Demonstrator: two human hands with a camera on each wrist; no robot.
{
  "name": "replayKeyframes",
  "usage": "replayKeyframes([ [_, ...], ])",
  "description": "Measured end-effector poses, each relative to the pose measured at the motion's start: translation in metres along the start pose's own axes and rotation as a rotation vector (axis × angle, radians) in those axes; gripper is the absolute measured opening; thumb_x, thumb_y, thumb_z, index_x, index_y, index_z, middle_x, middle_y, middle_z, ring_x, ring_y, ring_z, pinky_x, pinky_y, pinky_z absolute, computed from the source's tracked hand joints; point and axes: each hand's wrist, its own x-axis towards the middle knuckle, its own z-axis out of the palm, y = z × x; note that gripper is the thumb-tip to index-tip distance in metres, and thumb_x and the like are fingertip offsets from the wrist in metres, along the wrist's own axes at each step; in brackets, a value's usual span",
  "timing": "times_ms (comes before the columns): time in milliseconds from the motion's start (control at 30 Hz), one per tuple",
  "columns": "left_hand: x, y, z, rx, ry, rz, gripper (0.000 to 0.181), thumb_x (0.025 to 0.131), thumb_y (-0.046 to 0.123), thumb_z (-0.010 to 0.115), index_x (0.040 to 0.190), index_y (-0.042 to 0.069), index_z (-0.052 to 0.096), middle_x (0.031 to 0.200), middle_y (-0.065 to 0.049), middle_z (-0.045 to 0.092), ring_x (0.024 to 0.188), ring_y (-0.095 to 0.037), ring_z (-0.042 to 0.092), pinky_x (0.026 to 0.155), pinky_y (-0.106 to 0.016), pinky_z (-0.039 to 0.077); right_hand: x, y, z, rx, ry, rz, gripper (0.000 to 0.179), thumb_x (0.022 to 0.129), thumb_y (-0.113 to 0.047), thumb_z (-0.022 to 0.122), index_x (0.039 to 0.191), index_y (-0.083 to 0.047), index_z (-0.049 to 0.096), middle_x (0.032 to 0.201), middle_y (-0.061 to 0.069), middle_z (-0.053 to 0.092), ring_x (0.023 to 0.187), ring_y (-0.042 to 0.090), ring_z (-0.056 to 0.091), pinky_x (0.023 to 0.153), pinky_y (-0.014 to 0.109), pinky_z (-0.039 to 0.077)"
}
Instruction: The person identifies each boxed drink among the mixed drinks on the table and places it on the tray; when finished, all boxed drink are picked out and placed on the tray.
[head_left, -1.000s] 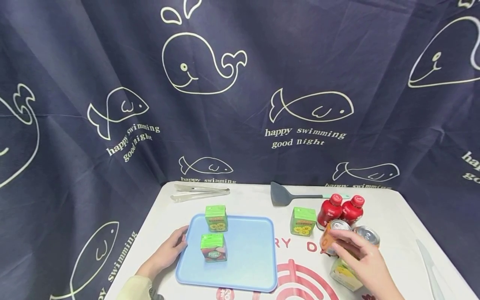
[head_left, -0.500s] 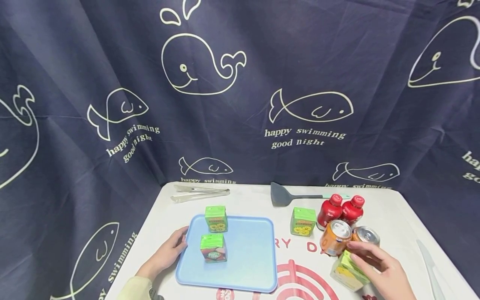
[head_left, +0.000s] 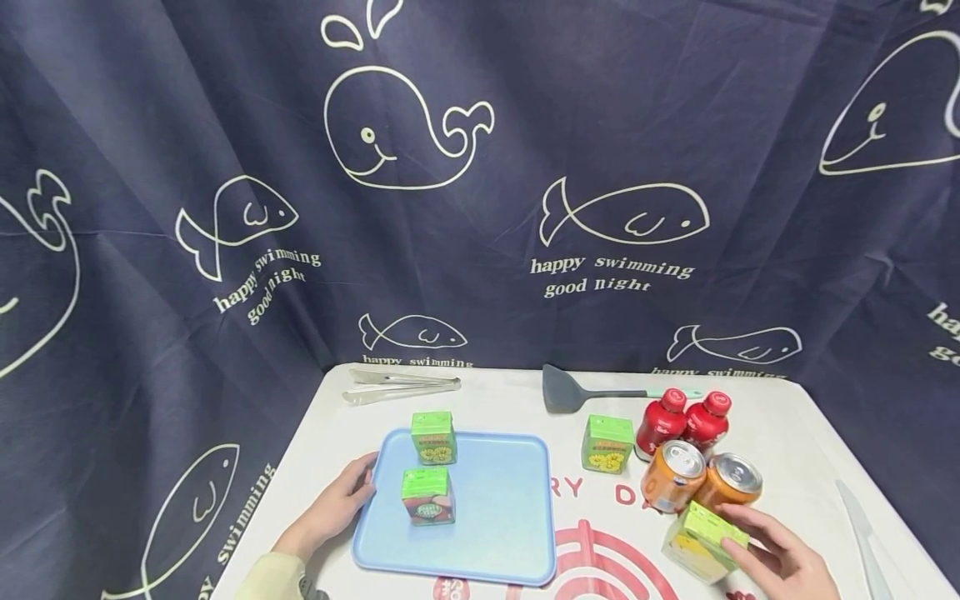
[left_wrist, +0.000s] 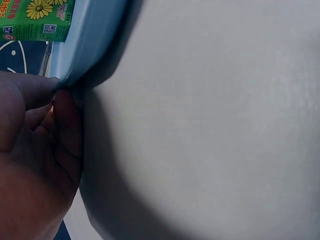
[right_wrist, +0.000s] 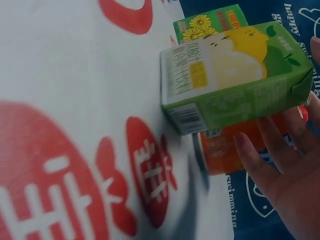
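Observation:
My left hand (head_left: pixel 341 502) pinches the left rim of a light blue tray (head_left: pixel 495 533); in the left wrist view thumb and fingers meet at the tray's edge. Two small green drink cartons stand on the tray: one with yellow flowers (head_left: pixel 433 442), one with a dark reddish front (head_left: pixel 428 498). At the right, my right hand (head_left: pixel 787 558) reaches around the top right end of a green and yellow juice carton (head_left: pixel 693 550). In the right wrist view its fingers are spread, their tips close along the side of the carton (right_wrist: pixel 235 75), which stands on the table.
Two orange cans (head_left: pixel 675 479) stand right behind the juice carton, with two red bottles (head_left: pixel 662 425) beyond. Another flower-print carton (head_left: pixel 607 446) is left of them. A spatula (head_left: pixel 564 392) and metal tongs (head_left: pixel 401 385) lie at the back, a knife (head_left: pixel 862 537) at the right edge.
My right hand has come away from the orange can and moved towards me and right, to the juice carton. The left hand and the tray have stayed in place.

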Motion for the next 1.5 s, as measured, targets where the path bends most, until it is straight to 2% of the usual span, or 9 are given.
replayKeyframes([
  [133, 0.0, 0.001, 0.0, -0.002, 0.001, -0.005, 0.056, 0.109, 0.015, 0.052, 0.161, 0.004, 0.035, 0.163, -0.023, 0.037, 0.151, -0.045, 0.031, 0.123, -0.062, 0.024, -0.006, 0.011, 0.002, 0.031, 0.023, -0.014, 0.046, 0.091, -0.003, 0.082, 0.131, 0.007, 0.063, 0.115, -0.029, 0.065, 0.103, -0.015, 0.061, 0.074, 0.012, 0.059],
  [300, -0.002, 0.003, -0.001, -0.004, 0.003, -0.007, 0.056, 0.109, 0.014, 0.052, 0.161, 0.003, 0.035, 0.162, -0.024, 0.037, 0.15, -0.046, 0.032, 0.123, -0.062, 0.025, -0.011, 0.021, 0.003, 0.117, -0.025, 0.099, 0.056, 0.09, -0.005, 0.084, 0.139, 0.004, 0.058, 0.112, -0.029, 0.065, 0.095, -0.002, 0.069, 0.07, 0.026, 0.065],
  [400, -0.002, 0.004, -0.001, -0.004, 0.003, -0.005, 0.056, 0.109, 0.014, 0.052, 0.161, 0.002, 0.035, 0.162, -0.025, 0.037, 0.15, -0.046, 0.032, 0.123, -0.062, 0.025, -0.012, 0.023, 0.003, 0.152, -0.044, 0.168, 0.061, 0.089, -0.01, 0.086, 0.142, 0.002, 0.056, 0.111, -0.03, 0.065, 0.093, 0.0, 0.07, 0.067, 0.033, 0.066],
  [500, -0.003, 0.004, -0.001, -0.002, 0.004, -0.005, 0.056, 0.109, 0.014, 0.052, 0.161, 0.003, 0.035, 0.162, -0.024, 0.037, 0.15, -0.046, 0.032, 0.123, -0.062, 0.025, -0.014, 0.022, 0.005, 0.137, -0.016, 0.149, 0.061, 0.088, -0.01, 0.087, 0.14, 0.002, 0.058, 0.11, -0.029, 0.066, 0.095, -0.004, 0.067, 0.065, 0.037, 0.067],
  [567, -0.002, 0.004, -0.001, -0.002, 0.004, -0.005, 0.056, 0.109, 0.015, 0.052, 0.161, 0.003, 0.035, 0.162, -0.024, 0.037, 0.15, -0.046, 0.032, 0.123, -0.062, 0.025, -0.016, 0.02, 0.007, 0.108, 0.017, 0.102, 0.058, 0.087, -0.008, 0.087, 0.137, 0.004, 0.059, 0.109, -0.028, 0.067, 0.095, -0.006, 0.066, 0.062, 0.039, 0.066],
  [733, -0.002, 0.004, -0.001, 0.004, 0.001, -0.003, 0.056, 0.109, 0.015, 0.051, 0.161, 0.003, 0.035, 0.162, -0.024, 0.038, 0.151, -0.045, 0.032, 0.123, -0.062, 0.024, -0.018, 0.016, 0.011, 0.065, 0.087, 0.052, 0.054, 0.085, -0.002, 0.087, 0.133, 0.005, 0.063, 0.106, -0.026, 0.069, 0.094, -0.008, 0.065, 0.058, 0.037, 0.065],
  [1033, 0.0, 0.0, 0.0, 0.014, 0.0, 0.0, 0.056, 0.109, 0.017, 0.051, 0.161, 0.004, 0.035, 0.162, -0.023, 0.037, 0.151, -0.045, 0.032, 0.123, -0.061, 0.025, -0.016, 0.012, 0.011, 0.071, 0.102, 0.124, 0.053, 0.086, -0.004, 0.088, 0.133, 0.006, 0.065, 0.104, -0.026, 0.071, 0.092, -0.01, 0.065, 0.058, 0.036, 0.066],
  [1333, 0.0, 0.001, 0.0, 0.021, 0.001, -0.017, 0.058, 0.107, 0.018, 0.052, 0.162, 0.006, 0.035, 0.164, -0.021, 0.036, 0.152, -0.043, 0.03, 0.123, -0.061, 0.024, -0.016, 0.011, 0.013, 0.068, 0.133, 0.131, 0.052, 0.088, -0.002, 0.085, 0.135, 0.007, 0.065, 0.103, -0.026, 0.07, 0.091, -0.009, 0.066, 0.057, 0.033, 0.065],
  [1500, 0.0, 0.003, 0.0, 0.029, 0.005, -0.019, 0.058, 0.107, 0.018, 0.052, 0.162, 0.007, 0.036, 0.164, -0.02, 0.037, 0.152, -0.043, 0.03, 0.123, -0.062, 0.024, -0.015, 0.012, 0.014, 0.062, 0.147, 0.169, 0.053, 0.09, -0.007, 0.085, 0.137, 0.004, 0.064, 0.103, -0.029, 0.068, 0.09, -0.011, 0.065, 0.058, 0.034, 0.065],
])
